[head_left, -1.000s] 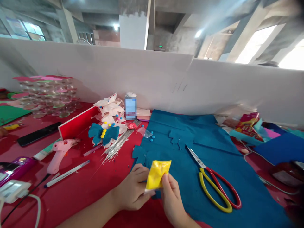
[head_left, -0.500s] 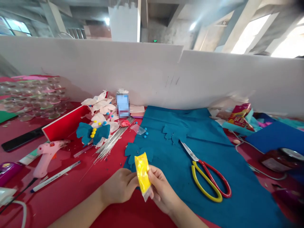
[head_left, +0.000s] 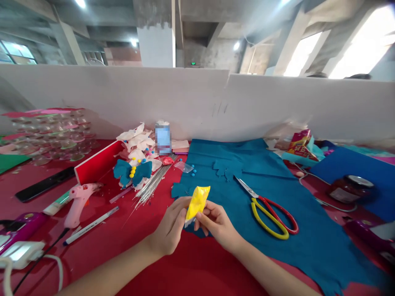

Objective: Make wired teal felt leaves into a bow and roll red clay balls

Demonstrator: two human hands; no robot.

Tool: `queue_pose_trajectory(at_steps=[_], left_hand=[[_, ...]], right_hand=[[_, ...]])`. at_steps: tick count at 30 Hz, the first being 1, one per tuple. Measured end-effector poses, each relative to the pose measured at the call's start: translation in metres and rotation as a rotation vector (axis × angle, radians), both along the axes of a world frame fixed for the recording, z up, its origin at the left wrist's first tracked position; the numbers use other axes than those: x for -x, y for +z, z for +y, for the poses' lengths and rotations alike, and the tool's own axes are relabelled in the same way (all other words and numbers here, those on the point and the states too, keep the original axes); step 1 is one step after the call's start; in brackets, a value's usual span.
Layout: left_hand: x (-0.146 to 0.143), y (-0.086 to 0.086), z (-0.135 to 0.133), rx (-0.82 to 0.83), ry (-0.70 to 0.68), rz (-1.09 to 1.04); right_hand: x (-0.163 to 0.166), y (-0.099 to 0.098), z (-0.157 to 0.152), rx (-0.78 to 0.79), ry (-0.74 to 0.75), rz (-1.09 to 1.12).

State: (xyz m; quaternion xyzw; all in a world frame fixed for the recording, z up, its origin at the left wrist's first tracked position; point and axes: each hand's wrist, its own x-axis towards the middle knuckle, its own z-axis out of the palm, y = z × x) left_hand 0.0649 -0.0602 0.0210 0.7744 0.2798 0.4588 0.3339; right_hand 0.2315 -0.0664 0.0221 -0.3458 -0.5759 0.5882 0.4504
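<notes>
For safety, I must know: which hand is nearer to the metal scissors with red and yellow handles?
Right: the right hand is left of the scissors, not touching; the left hand is farther left, beyond the yellow plastic packet.

The left hand (head_left: 171,226) and the right hand (head_left: 220,228) are holding a yellow packet (head_left: 198,200) with their fingers over the red counter (head_left: 191,267). To the right, scissors (head_left: 261,201) are lying on a blue cloth (head_left: 212,148), and a jar (head_left: 348,188) is sitting farther right. To the left, a pink glue gun (head_left: 77,203) and a pen (head_left: 92,225) are lying near, while thin wires (head_left: 154,181) and a blue butterfly (head_left: 143,172) are resting farther off.
</notes>
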Motion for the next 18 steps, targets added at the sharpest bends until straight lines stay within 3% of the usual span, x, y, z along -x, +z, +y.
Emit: queue_pose_trajectory(at_steps=[3,6,8,13,18], left_hand=[[0.005,-0.005,0.002,0.080,-0.075,-0.047],[0.005,-0.009,0.008,0.257,0.063,-0.101],[0.005,-0.011,0.012,0.393,0.084,-0.125],[0.008,-0.015,0.015,0.516,-0.023,-0.133],[0.006,-0.019,0.012,0.634,-0.152,-0.113]], right_hand=[[-0.001,-0.001,0.000,-0.026,-0.050,-0.115],[0.001,-0.005,-0.002,-0.036,-0.057,-0.231],[0.005,-0.008,-0.004,-0.039,-0.054,-0.255],[0.009,-0.010,-0.013,-0.022,-0.035,-0.259],[0.007,-0.012,-0.022,-0.148,-0.056,-0.358]])
